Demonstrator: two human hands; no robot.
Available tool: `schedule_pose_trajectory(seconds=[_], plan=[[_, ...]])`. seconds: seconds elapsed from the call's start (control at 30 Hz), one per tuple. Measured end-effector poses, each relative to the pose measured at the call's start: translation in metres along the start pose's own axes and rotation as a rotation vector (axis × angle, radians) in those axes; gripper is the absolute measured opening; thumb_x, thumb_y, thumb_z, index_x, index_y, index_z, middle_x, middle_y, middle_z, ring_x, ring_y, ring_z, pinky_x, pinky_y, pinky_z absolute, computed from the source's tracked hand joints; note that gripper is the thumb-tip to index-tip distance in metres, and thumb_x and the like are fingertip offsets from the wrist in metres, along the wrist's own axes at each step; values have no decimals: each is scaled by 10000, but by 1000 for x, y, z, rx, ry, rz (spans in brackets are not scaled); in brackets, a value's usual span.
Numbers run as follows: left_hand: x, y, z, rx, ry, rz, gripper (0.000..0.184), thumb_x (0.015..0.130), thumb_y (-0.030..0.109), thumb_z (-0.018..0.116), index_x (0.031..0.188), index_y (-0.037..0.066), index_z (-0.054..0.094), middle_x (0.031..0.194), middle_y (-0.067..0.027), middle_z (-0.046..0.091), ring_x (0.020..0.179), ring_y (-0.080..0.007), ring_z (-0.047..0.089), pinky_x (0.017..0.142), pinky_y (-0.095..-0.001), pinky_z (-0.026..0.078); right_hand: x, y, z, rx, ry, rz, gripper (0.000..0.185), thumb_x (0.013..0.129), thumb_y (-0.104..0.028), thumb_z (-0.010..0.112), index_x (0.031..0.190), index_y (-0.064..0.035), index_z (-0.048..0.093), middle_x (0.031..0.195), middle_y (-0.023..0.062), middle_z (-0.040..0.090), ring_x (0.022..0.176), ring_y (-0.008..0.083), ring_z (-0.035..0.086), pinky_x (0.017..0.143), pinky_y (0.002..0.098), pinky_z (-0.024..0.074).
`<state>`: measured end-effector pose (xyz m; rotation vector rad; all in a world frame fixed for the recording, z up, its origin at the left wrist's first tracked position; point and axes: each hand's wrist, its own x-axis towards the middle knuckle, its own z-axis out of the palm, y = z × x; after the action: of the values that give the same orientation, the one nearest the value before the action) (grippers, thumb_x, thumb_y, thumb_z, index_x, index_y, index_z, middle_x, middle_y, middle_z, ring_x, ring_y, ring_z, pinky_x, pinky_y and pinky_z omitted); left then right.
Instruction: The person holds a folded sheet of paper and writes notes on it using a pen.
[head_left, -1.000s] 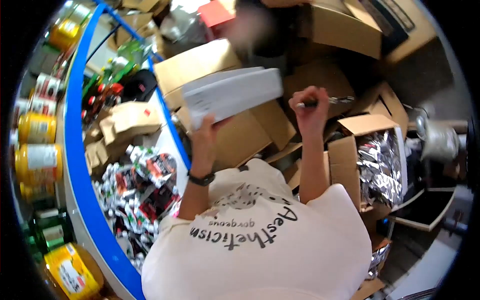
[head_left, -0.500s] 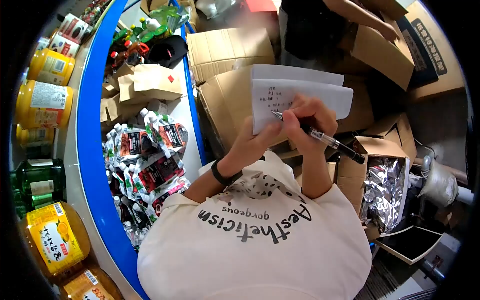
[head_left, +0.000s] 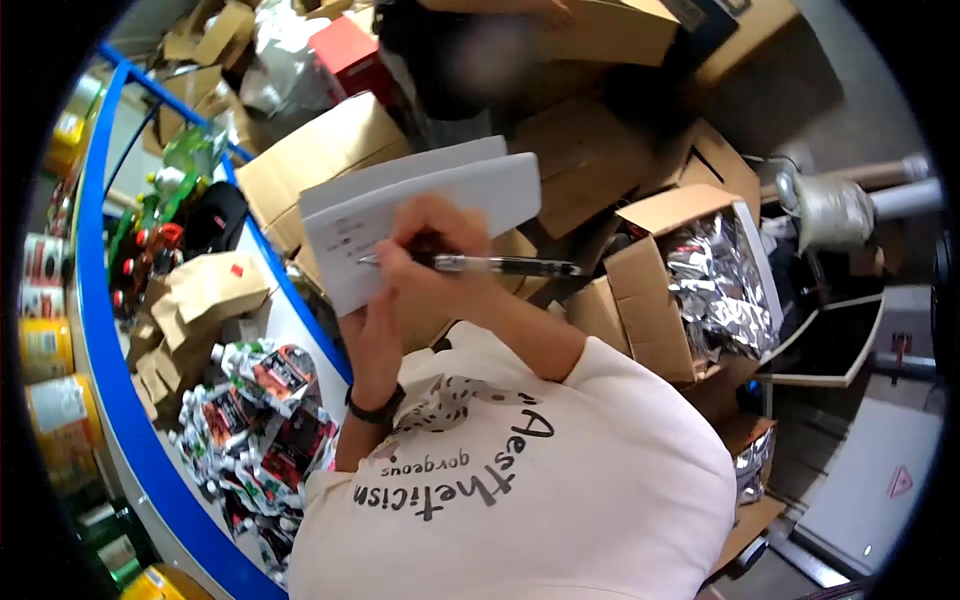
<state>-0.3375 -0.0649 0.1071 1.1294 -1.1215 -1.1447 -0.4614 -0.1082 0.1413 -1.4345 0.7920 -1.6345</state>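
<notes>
My right hand [head_left: 440, 240] is closed around a black-and-clear pen [head_left: 515, 266], its tip against a white paper pad [head_left: 500, 188]. Short handwritten lines show on the upper left part of the page, partly covered by my fingers. From below, my left hand [head_left: 375, 345] grips the lower edge of the pad; some of its fingers are hidden behind the paper. A dark band [head_left: 374, 404] circles my left wrist. The pad is held in the air in front of my chest, above cardboard boxes.
Pouches with white caps [head_left: 270, 410] lie piled on the blue-edged shelf at left, near brown paper bags [head_left: 215, 290] and a black cap [head_left: 215, 215]. An open carton [head_left: 640, 300] of silver packets stands at right. Another person's arm [head_left: 500, 8] reaches over boxes at the top.
The view has swung to the right, so the pad, hands and shelf appear further left. My right hand still holds the pen on the page and my left hand still grips the pad.
</notes>
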Motion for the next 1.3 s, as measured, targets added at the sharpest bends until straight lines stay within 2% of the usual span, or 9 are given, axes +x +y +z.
schedule_pose_trajectory(seconds=[0.03, 0.07, 0.17, 0.27, 0.37, 0.5, 0.7, 0.9, 1.3], plan=[[1, -4, -4, 129, -2, 102, 347, 886, 103, 496, 1214, 3, 440, 1123, -57, 515, 996, -128, 499, 837, -238, 408, 2, 1, 0, -43, -14, -52, 162, 723, -15, 638, 688, -47, 483, 595, 9, 544, 480, 52, 499, 434, 186, 388], [1, -4, 2, -324, 39, -193, 343, 894, 120, 485, 1215, 9, 439, 1109, -48, 516, 979, -118, 499, 822, -225, 409, 3, 1, -5, -104, -14, -106, 166, 719, -26, 646, 686, -50, 485, 587, 12, 542, 471, 54, 495, 428, 188, 384], [0, -11, -5, -323, 34, -218, 302, 905, 143, 471, 1181, 20, 466, 1047, -26, 524, 916, -97, 496, 772, -204, 408, 5, -1, -11, -196, -49, -232, 167, 715, -50, 659, 694, -50, 493, 590, 19, 534, 472, 58, 487, 428, 189, 373], [-3, -5, 3, 142, 9, -19, 239, 910, 144, 469, 1112, 23, 507, 987, -11, 525, 861, -87, 486, 734, -210, 403, 5, -14, -9, -181, -87, -137, 178, 700, -60, 679, 710, -45, 502, 610, 27, 519, 496, 62, 475, 447, 187, 366], [-7, 1, 4, -23, -25, -103, 244, 898, 168, 502, 1075, 3, 541, 979, -15, 544, 873, -100, 498, 741, -236, 415, 5, -13, -20, -199, -224, -228, 200, 654, -40, 691, 741, -36, 512, 636, 35, 498, 530, 72, 457, 482, 186, 365], [-14, 5, 13, -46, -46, 31, 210, 885, 124, 494, 1038, -7, 556, 982, -23, 562, 864, -93, 519, 735, -230, 435, 6, -10, -14, -96, -88, -488, 146, 601, 84, 611, 643, 9, 493, 551, 77, 487, 458, 139, 437, 414, 257, 339], [-15, 21, 20, -348, -59, 19, 174, 877, 48, 427, 936, -37, 567, 857, -33, 590, 787, -83, 533, 674, -233, 459, 9, -27, -12, -214, -245, -526, 186, 606, 88, 610, 596, -20, 459, 520, 84, 515, 417, 147, 411, 398, 244, 308], [-16, 30, 19, -407, -96, 11, 163, 860, 29, 408, 878, -52, 548, 793, -32, 578, 744, -77, 526, 636, -224, 458, 5, -25, -5, -191, -151, -544, 213, 623, 70, 617, 579, -27, 433, 498, 80, 504, 401, 136, 381, 380, 241, 278], [-19, 29, 11, -277, -136, -13, 153, 857, 28, 419, 846, -51, 549, 757, -22, 561, 688, -63, 490, 587, -218, 427, 3, -26, -2, -237, -169, -535, 245, 631, 74, 618, 570, -36, 407, 492, 74, 496, 407, 131, 370, 388, 233, 275]])
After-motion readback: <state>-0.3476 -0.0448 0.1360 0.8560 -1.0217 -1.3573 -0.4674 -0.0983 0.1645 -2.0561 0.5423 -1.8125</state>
